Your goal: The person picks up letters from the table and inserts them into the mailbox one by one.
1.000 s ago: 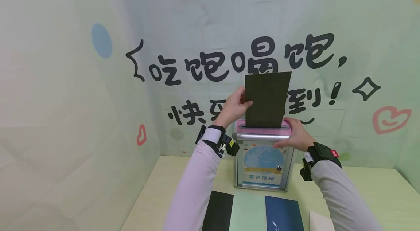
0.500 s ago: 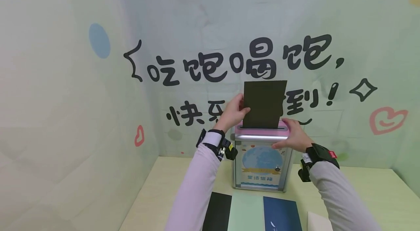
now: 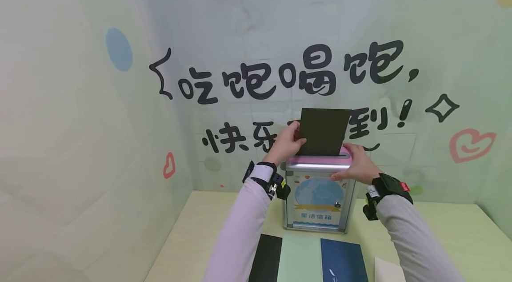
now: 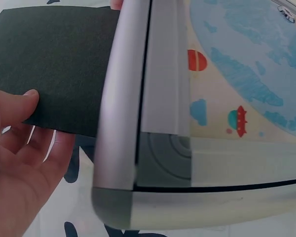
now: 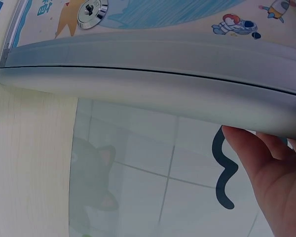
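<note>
The left hand [image 3: 287, 142] pinches the left edge of a black card [image 3: 323, 131], thumb in front and fingers behind. The card stands upright, its lower end in the slot of the pink lid of a box [image 3: 318, 197]. At the box's 3 o'clock corner, the right hand [image 3: 357, 164] rests on the lid with fingers curled over the rim. The box stands on the tabletop [image 3: 192, 237]. At its 6 o'clock lie a black sheet [image 3: 265, 257], a green sheet [image 3: 299, 259] and a blue sheet [image 3: 344, 260].

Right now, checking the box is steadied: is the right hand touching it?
Touching: the head view shows the right hand gripping the box top.
</note>
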### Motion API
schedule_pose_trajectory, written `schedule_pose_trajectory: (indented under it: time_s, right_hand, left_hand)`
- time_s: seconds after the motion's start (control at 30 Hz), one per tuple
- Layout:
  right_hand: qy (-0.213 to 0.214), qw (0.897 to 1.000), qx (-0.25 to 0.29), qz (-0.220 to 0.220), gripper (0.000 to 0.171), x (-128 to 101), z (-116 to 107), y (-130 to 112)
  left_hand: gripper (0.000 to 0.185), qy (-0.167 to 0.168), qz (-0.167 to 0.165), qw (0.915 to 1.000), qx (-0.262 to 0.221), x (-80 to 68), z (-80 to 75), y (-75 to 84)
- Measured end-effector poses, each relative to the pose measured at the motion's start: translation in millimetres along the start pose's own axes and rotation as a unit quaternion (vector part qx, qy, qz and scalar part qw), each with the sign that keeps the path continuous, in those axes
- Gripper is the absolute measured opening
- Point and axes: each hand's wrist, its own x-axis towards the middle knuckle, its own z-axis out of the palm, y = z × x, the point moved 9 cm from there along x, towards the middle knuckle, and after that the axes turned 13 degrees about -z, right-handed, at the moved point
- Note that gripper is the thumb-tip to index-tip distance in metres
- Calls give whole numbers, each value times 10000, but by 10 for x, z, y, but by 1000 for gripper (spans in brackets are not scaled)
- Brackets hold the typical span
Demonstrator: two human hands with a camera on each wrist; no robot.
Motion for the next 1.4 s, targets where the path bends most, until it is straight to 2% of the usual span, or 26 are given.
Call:
schedule_pose_trajectory:
  time_s: [0.3,0.6,0.8,0.93,1.0,1.2,1.27,1.4]
  right_hand:
    - [50,9999,5,-111,107,17,6,23]
    - [70,9999,69,-139,106,15,-19,-12]
    - [115,9997,62,-229,102,32,-29,-15]
    - [134,9994,116,-283,99,43,-22,-13]
    - [161,9993,154,-309,97,51,-22,-14]
    - [95,9998,111,-101,104,32,-15,4]
    - [55,10000,33,-14,110,20,-13,11]
    - [22,10000,26,25,111,11,-7,12]
  left_hand:
    - [14,-80,19,9999,128,21,104,-72]
    - [20,-77,116,9993,339,26,122,-120]
    - [19,-4,218,9980,588,14,119,-95]
    - [21,4,175,9972,723,1,120,-97]
    - [31,-67,77,9978,654,-6,121,-116]
    - [93,-203,-428,9982,372,-36,63,-230]
    - [102,-161,-560,9977,340,-50,21,-265]
    - [106,-111,-581,9977,345,-74,-41,-300]
